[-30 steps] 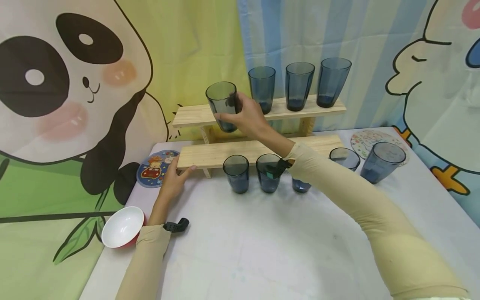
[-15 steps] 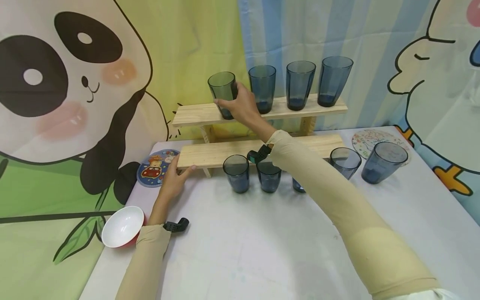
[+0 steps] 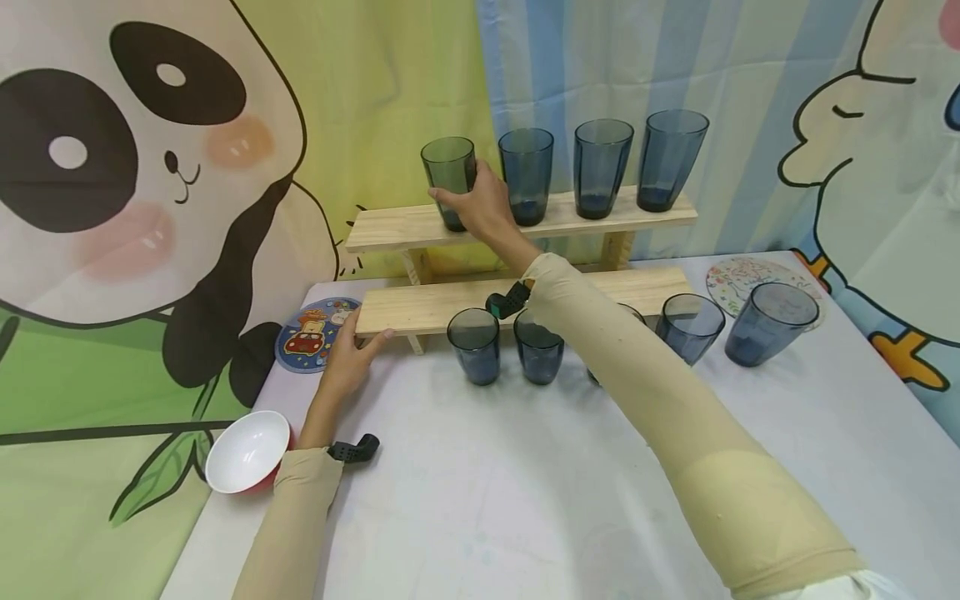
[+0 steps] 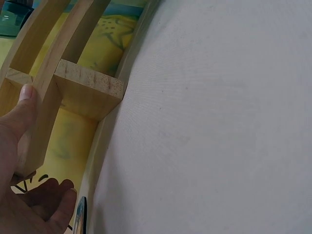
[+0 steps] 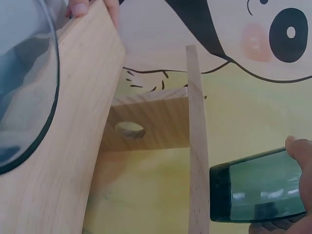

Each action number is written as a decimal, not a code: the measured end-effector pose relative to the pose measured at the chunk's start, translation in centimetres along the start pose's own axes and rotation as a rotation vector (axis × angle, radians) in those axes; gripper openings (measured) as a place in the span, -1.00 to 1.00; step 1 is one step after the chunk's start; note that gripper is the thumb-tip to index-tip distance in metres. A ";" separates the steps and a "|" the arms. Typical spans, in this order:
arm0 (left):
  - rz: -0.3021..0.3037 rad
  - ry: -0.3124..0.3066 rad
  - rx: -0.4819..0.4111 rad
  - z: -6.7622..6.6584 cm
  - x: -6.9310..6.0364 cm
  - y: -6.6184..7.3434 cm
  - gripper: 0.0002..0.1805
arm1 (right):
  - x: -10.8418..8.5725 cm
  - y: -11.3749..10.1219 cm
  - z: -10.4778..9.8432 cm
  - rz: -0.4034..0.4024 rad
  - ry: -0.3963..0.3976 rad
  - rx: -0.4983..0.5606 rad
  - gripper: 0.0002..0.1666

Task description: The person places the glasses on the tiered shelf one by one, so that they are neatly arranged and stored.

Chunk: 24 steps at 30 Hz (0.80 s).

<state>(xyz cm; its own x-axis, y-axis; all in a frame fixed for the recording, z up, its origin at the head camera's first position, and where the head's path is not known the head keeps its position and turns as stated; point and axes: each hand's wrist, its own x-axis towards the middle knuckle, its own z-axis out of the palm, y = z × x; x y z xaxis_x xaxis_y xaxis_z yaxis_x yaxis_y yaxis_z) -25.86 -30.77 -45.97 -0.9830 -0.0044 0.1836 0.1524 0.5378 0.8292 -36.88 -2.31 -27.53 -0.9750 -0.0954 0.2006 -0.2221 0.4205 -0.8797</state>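
Note:
The right hand [image 3: 487, 204] grips a tinted glass [image 3: 450, 179] at the left part of the upper wooden shelf [image 3: 390, 229]. In the right wrist view the base of that glass [image 5: 258, 187] meets the shelf board [image 5: 197, 146]. Three more glasses, among them one just right of the hand [image 3: 527, 179], stand upright along the same shelf. The left hand [image 3: 347, 362] holds the left end of the lower shelf [image 3: 420, 308]; in the left wrist view its thumb lies on the wooden board [image 4: 46, 87].
Several glasses [image 3: 476, 350] stand on the table [image 3: 465, 500] before the lower shelf, some partly behind the right sleeve. A white bowl [image 3: 247, 454] is at the left edge. Round mats lie left [image 3: 303, 342] and right [image 3: 738, 279]; printed curtains hang behind.
The right hand has moved back and down with its glass, from in front of the upper shelf onto it. The left hand has stayed in place.

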 end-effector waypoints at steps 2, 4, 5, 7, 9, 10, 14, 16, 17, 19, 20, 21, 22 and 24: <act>-0.005 0.002 0.007 0.0 0.0 0.0 -0.06 | -0.1 0.0 -0.2 0.013 -0.017 -0.018 0.15; -0.019 0.003 0.017 0.0 -0.1 0.1 -0.05 | -0.4 -0.1 -0.4 0.030 -0.047 -0.047 0.21; -0.026 0.003 0.021 0.0 -0.1 0.1 -0.04 | -0.5 -0.1 -0.5 0.040 -0.065 -0.062 0.23; -0.032 0.001 0.023 0.0 -0.2 0.2 -0.03 | -1.0 -0.3 -0.9 0.061 -0.109 -0.103 0.28; -0.031 0.000 0.022 0.0 -0.2 0.2 -0.03 | -1.7 -0.5 -1.4 0.068 -0.155 -0.144 0.28; -0.027 -0.001 0.021 0.0 -0.1 0.2 -0.03 | -2.1 -0.6 -1.8 0.063 -0.179 -0.163 0.26; -0.025 -0.004 0.027 0.0 0.0 0.4 -0.02 | -4.3 -0.9 -3.6 0.026 -0.285 -0.247 0.25; -0.026 -0.003 0.032 0.0 0.0 0.5 -0.02 | -5.8 -0.9 -5.1 -0.008 -0.345 -0.281 0.28; -0.026 -0.004 0.034 0.0 0.0 0.5 -0.02 | -6.6 -0.9 -6.0 -0.021 -0.371 -0.290 0.29; -0.023 0.000 0.040 0.0 0.0 0.4 -0.02 | -8.2 -0.7 -8.0 -0.067 -0.410 -0.277 0.23; -0.023 0.001 0.045 0.0 0.0 0.4 -0.02 | -9.0 -0.5 -9.2 -0.076 -0.421 -0.274 0.21; -0.020 0.001 0.048 0.0 0.0 0.3 -0.03 | -9.8 -0.3 -10.4 -0.092 -0.422 -0.269 0.18; -0.019 -0.001 0.051 -0.1 0.0 0.2 -0.03 | -10.5 0.0 -11.7 -0.103 -0.414 -0.259 0.14; -0.021 -0.001 0.062 -0.1 0.0 0.2 -0.03 | -11.9 0.7 -14.4 -0.113 -0.375 -0.245 0.06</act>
<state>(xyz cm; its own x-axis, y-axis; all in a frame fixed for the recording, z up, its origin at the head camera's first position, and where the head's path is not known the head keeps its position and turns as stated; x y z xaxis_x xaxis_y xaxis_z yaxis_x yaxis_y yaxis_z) -25.83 -30.78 -45.74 -0.9860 -0.0153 0.1661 0.1254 0.5888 0.7985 -25.41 12.16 -24.33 -0.8876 -0.4538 0.0793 -0.3639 0.5851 -0.7247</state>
